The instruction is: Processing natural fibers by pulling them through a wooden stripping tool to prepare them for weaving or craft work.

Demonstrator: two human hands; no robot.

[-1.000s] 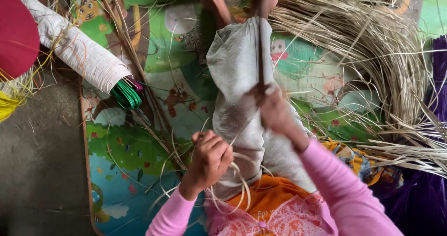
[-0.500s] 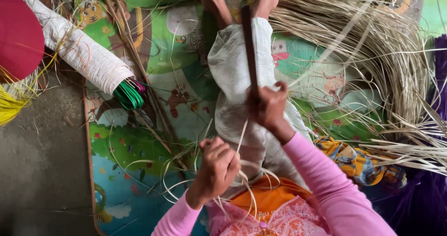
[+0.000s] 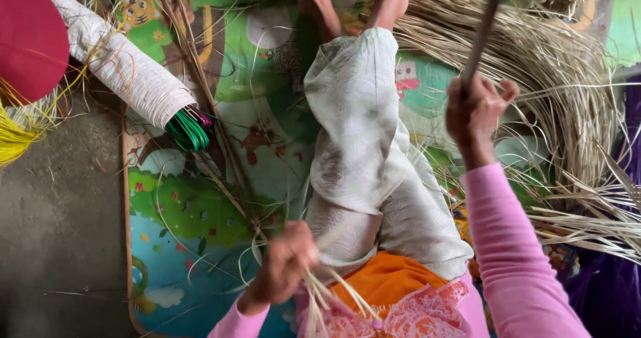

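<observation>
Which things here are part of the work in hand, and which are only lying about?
In hand:
- right hand gripping a thin dark stick
- left hand holding pale straw strands over the lap

Lying about:
- heap of pale straw on the right
- paper-wrapped roll with green strands
- yellow strands
- red round thing
- picture mat
</observation>
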